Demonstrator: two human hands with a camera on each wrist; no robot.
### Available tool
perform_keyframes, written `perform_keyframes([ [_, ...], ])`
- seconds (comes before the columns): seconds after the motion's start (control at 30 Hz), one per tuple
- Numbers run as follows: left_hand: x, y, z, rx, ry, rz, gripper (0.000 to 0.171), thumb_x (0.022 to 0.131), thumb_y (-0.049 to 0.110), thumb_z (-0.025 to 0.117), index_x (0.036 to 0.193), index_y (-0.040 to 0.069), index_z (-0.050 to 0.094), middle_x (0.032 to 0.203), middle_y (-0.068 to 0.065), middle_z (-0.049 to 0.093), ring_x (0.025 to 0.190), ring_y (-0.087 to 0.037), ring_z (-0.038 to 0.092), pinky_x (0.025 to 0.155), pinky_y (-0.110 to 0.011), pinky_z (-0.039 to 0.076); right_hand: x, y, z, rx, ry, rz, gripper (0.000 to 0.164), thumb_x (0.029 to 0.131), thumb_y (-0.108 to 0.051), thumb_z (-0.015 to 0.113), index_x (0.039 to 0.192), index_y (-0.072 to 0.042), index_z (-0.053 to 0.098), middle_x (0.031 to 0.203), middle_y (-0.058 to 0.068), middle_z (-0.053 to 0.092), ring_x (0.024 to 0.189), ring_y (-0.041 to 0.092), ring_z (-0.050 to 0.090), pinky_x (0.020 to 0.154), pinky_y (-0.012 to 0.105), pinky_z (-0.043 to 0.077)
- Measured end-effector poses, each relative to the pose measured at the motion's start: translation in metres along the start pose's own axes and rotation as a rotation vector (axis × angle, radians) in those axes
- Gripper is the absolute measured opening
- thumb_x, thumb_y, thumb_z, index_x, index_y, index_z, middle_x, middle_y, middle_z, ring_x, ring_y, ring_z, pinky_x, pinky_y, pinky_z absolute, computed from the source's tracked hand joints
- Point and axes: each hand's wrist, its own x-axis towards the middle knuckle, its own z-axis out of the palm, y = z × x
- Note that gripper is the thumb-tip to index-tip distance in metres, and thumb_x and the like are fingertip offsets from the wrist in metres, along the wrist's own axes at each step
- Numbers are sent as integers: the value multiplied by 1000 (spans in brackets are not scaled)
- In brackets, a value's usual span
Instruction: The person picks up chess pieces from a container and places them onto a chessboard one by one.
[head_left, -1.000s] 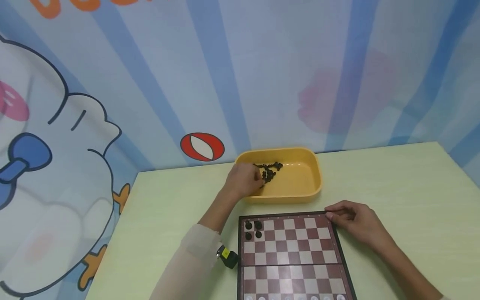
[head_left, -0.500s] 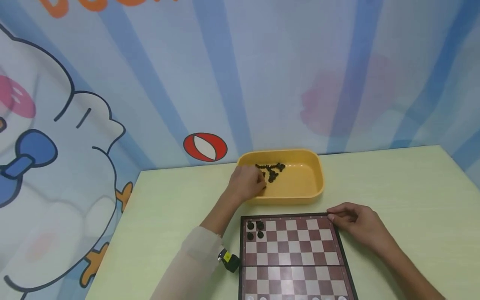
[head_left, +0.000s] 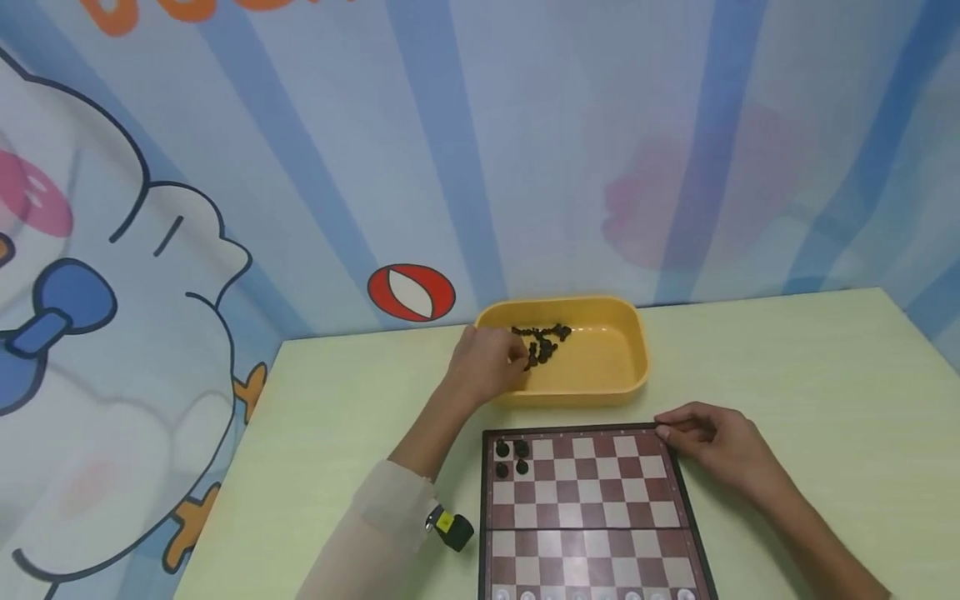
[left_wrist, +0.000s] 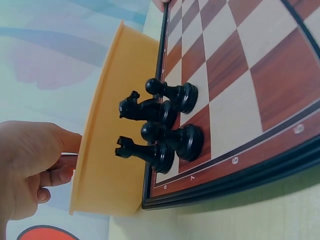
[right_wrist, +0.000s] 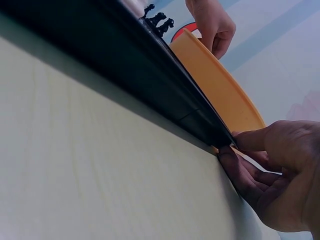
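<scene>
My left hand (head_left: 486,364) dips over the left side of the yellow tray (head_left: 639,354), its fingers bent downward among black chess pieces (head_left: 546,350). The tray wall hides its fingertips in the left wrist view, so whether it pinches a piece cannot be made out. The thumb and fingers of my right hand (head_left: 716,446) grip the far right corner of the chessboard (head_left: 581,492). On the board's far left corner stand a black rook (left_wrist: 145,154), a black knight (left_wrist: 149,111) and two black pawns, one pawn (left_wrist: 175,95) further in and another pawn (left_wrist: 177,140) nearer the edge.
White pieces (head_left: 686,595) line the board's near edge, partly cut off by the frame. Behind the pale table (head_left: 337,417) rises a wall covering (head_left: 540,167) with cartoon prints. A black wrist camera (head_left: 453,531) sits by my left sleeve, close to the board's left edge.
Within the tray my left hand has drawn back slightly up and left over the last half second, uncovering more black pieces beside its fingers. The right hand keeps its grip on the board corner.
</scene>
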Motion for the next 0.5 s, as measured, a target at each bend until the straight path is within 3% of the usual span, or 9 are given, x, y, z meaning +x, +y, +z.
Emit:
perform_keyframes([
  [0.23,-9,6,-5,-23,7,2,11,99,22,76,99,18,87,94,8,82,78,-11,61,81,-35,38,-1,2,0,13,-6,8,29,100,-29,76,120,-9,77,101,4,82,85,12,75,72,24,54],
  [0.5,-19,12,-12,-50,84,39,11,97,19,79,104,15,87,89,4,79,72,-11,54,73,-30,30,1,1,2,4,-2,-4,29,100,-30,76,120,-9,78,100,4,82,85,12,75,72,24,53],
])
